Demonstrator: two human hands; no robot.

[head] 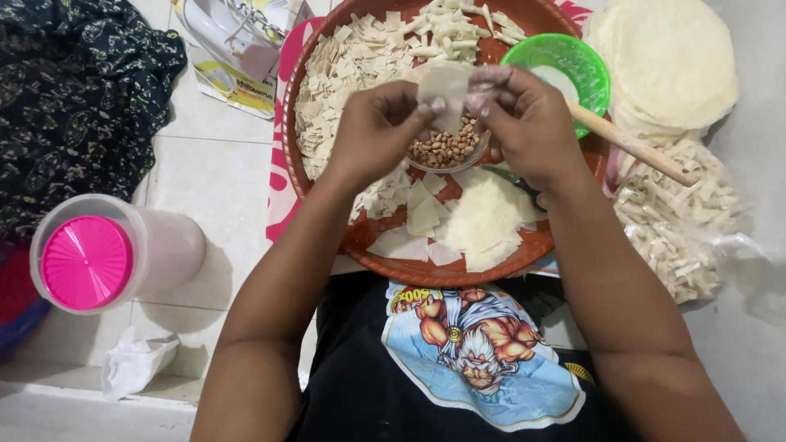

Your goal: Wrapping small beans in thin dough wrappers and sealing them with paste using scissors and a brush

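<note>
**Over the tray: both hands on one pastry square**

Above the round brown tray (385,260) I log the following.

Item 1. Left hand (378,131): fingers pinched narrow on the left edge of a pale square pastry wrapper (446,88), thumb and forefinger closed on it.

Item 2. Right hand (524,123): pinching the wrapper's right edge the same way, fingertips dusted white. I see the wrapper held between both hands, lifted clear of the tray and directly over the peanut bowl.

Item 3. Small clear bowl of peanuts (446,149): sits mid-tray, just beneath the hands, partly covered by them.

Item 4. Heap of small cut wrapper squares (344,69): fills the tray's far left, running up to the rim.

Item 5. Rolled pastry sticks (458,29): at the far rim.

Item 6. Larger loose wrapper pieces (479,221): on the near side, reaching the near rim.

Item 7. Green bowl (565,69): on the tray's right side, touching the right hand's back; a wooden stick (634,147) runs out from it over the right rim.

Item 8. Stack of round wrappers (671,61): off-tray, far right.

Item 9. Clear bag of rolled sticks (679,229): off-tray, near right, crowding that edge.

Item 10. Plastic jar with pink lid (90,260): lying on the tiled floor (213,188), well left of the tray.

Open room: bare tile lies between jar and tray; the right side is packed tight.
</note>
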